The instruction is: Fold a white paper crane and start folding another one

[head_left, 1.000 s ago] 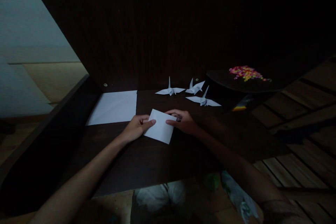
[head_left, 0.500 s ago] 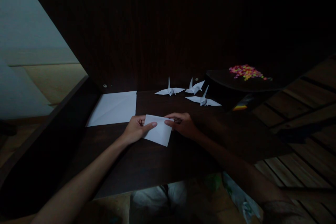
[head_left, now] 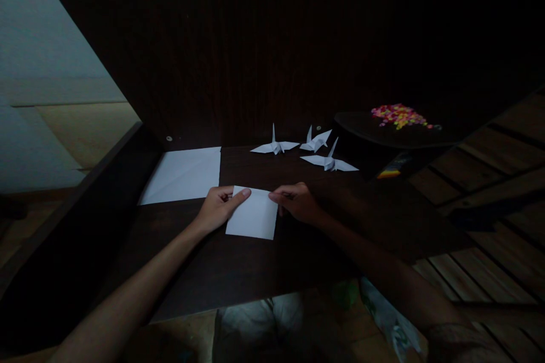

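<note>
Between my hands, above the dark wooden desk (head_left: 191, 278), is a small white square of paper (head_left: 252, 216). My left hand (head_left: 219, 207) pinches its upper left edge, thumb on top and fingers underneath. At the upper right corner, my right hand (head_left: 297, 202) grips the paper between thumb and fingers. Both hands' fingertips are partly hidden behind the sheet. A larger white sheet of paper (head_left: 183, 176) with a faint diagonal crease lies flat to the left. Beyond my hands stand three folded paper cranes, a left one (head_left: 276, 147), a back one (head_left: 315, 140) and a front one (head_left: 330, 163).
A pile of small colourful pieces (head_left: 400, 117) lies on a dark raised shelf (head_left: 361, 129) at the right. The desk has a side panel (head_left: 76, 227) at the left and a tall back panel (head_left: 213, 51). Wooden slats (head_left: 481, 278) show at the right.
The small paper has been turned and straightened, so its lower left corner now sits further left and lower. Both hands keep hold of it; the cranes and the large sheet stay put.
</note>
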Action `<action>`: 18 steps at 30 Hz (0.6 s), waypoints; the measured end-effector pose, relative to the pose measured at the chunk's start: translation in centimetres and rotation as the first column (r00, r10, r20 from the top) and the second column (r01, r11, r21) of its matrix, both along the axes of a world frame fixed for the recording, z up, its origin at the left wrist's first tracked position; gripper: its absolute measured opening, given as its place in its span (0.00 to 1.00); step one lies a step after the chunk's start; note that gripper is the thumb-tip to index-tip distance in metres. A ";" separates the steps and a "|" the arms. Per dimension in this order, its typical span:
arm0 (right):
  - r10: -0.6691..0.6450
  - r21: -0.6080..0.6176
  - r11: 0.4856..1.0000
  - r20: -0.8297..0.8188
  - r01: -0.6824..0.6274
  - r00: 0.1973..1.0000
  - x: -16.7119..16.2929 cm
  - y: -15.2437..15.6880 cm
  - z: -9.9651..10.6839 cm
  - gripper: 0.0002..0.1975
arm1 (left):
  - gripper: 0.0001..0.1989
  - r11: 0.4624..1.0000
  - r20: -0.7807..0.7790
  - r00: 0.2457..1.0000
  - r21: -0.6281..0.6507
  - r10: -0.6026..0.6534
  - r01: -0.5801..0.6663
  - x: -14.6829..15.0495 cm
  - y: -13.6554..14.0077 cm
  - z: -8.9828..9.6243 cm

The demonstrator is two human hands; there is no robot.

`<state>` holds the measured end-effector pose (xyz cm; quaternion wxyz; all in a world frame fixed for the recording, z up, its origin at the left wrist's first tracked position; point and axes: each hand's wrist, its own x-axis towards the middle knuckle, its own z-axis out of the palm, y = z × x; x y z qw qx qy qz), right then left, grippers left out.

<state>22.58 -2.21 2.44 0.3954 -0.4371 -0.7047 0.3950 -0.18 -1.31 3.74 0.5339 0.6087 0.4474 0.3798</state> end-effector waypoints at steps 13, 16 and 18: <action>0.084 -0.053 0.994 -0.117 -0.091 0.990 -1.1 -0.1 -0.3 0.16 | 0.20 0.990 -0.041 0.993 -0.082 -0.114 0.111 0.4 -0.5 -0.1; 0.119 -0.060 0.990 -0.079 -0.124 0.990 -1.1 -0.3 -0.3 0.16 | 0.20 0.988 -0.085 0.986 -0.068 -0.147 0.141 0.8 -0.8 -0.4; 0.147 -0.072 0.986 -0.056 -0.151 0.988 -1.1 -0.3 -0.3 0.14 | 0.20 0.985 -0.110 0.980 -0.057 -0.166 0.160 1.0 -0.9 -0.6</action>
